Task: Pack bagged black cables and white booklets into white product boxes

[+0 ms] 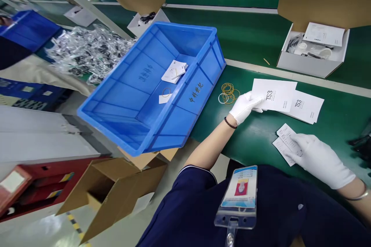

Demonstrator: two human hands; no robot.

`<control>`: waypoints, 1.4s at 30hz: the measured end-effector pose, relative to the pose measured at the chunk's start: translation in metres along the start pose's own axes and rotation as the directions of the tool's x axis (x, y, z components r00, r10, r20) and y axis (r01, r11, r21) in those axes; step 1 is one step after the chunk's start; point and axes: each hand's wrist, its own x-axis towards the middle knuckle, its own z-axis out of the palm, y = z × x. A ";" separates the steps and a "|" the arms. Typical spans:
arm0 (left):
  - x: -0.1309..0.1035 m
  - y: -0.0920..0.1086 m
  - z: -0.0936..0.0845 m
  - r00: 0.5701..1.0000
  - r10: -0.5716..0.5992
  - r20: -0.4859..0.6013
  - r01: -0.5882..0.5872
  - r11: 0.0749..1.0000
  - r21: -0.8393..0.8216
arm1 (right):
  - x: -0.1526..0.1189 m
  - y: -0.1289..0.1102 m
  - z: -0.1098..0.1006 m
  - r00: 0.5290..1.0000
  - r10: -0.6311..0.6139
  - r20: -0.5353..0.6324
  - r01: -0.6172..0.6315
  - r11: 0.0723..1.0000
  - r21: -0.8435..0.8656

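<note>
Two TS3 booklets (pixel 285 99) lie overlapping on the green table (pixel 255 38); the gloved left hand (pixel 245 106) pinches the nearer one's edge. Two small slips (pixel 285 142) sit under the right hand (pixel 319 158), fingers flat; rubber bands (pixel 228 93) lie beside the blue crate (pixel 150 85).

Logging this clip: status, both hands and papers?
Left hand grips TS3 booklet. Right hand flat on small slips. Second booklet beneath; rubber bands beside the left hand.

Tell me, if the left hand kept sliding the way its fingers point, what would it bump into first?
The left hand points right along the green table, fingers already on the TS3 booklet. Going on, it would probably push that booklet into the second TS3 booklet lying partly under it.
</note>
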 end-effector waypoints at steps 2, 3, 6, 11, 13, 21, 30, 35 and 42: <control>-0.004 -0.001 0.004 1.000 0.005 0.024 -0.005 1.000 -0.007 | 0.001 -0.002 0.005 1.000 0.019 -0.012 -0.019 1.000 -0.004; -0.005 -0.001 0.005 1.000 0.005 0.030 -0.005 1.000 -0.013 | 0.001 -0.001 0.006 1.000 0.019 -0.013 -0.019 1.000 0.000; -0.008 -0.002 0.007 1.000 0.006 0.026 -0.005 1.000 -0.028 | 0.001 0.001 0.006 0.999 0.033 0.026 -0.033 0.999 -0.003; -0.010 -0.006 0.009 1.000 0.012 0.015 -0.012 0.998 -0.062 | 0.002 -0.006 0.002 0.998 0.063 0.024 -0.060 0.992 -0.115; -0.011 -0.007 0.009 1.000 0.015 0.022 -0.014 0.997 -0.075 | 0.002 -0.005 0.000 0.997 0.069 0.031 -0.067 0.997 -0.046; -0.017 -0.015 0.017 1.000 0.004 0.012 -0.001 0.980 -0.201 | -0.013 0.023 -0.021 0.978 0.103 -0.181 -0.141 0.967 -0.210; -0.051 -0.051 0.108 0.988 -0.019 0.153 0.085 0.896 -0.435 | 0.010 0.004 -0.045 0.808 0.174 -0.564 -0.312 0.937 -0.159; -0.049 -0.056 0.136 0.992 -0.001 0.123 0.079 0.769 -0.635 | 0.033 -0.030 -0.037 0.933 0.100 -0.345 -0.102 0.995 0.013; -0.029 -0.046 0.110 0.959 -0.279 0.058 0.243 0.695 -0.676 | 0.014 0.073 -0.080 0.745 0.562 -0.358 -0.520 0.827 0.217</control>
